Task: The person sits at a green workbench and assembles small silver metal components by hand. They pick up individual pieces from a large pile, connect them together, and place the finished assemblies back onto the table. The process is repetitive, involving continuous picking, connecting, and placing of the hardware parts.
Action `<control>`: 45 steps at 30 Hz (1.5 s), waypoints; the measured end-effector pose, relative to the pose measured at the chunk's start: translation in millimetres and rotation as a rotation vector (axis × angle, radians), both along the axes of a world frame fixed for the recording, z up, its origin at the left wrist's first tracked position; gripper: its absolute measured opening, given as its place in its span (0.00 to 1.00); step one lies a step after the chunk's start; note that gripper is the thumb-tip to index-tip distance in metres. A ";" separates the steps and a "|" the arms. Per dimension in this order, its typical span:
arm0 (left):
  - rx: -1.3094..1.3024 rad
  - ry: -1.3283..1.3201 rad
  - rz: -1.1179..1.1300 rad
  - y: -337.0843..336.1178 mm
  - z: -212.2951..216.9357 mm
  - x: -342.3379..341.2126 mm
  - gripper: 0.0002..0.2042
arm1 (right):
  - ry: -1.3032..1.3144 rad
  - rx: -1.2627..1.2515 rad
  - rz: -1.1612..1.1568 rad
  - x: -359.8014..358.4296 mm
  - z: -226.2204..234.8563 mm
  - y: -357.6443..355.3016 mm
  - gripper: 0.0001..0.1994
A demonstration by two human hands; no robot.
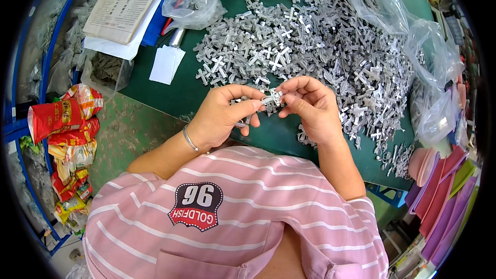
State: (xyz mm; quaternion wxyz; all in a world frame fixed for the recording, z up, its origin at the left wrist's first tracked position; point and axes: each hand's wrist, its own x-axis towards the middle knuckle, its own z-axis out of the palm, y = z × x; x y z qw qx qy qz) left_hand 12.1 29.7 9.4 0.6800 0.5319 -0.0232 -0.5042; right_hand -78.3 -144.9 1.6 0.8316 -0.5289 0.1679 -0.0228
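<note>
Over a green table [170, 93], the left hand [222, 116] and right hand [310, 106] together pinch one small silver cross-shaped metal piece [274, 96], likely light, stiff and slippery, best gripped by its arms, before a heaped pile of crosses [310, 46].

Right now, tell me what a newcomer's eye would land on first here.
First, the big heap of small silvery cross-shaped metal parts spread over the green table. Next, the left hand and right hand meeting at the table's near edge, pinching one small metal piece between them. Clear plastic bags ring the heap's right side.
</note>
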 end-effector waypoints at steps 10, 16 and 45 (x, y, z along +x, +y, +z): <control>-0.190 0.362 0.075 3.2 -1.8 3.6 0.11 | -0.248 -0.785 -0.062 -4.0 10.8 -4.6 0.08; -0.211 0.262 0.084 3.9 -11.2 2.8 0.06 | -0.052 -1.366 0.239 -10.8 0.7 0.3 0.16; 0.047 0.026 -0.113 -3.3 4.6 -4.7 0.07 | -0.269 -0.331 0.032 -13.9 -5.2 -6.8 0.08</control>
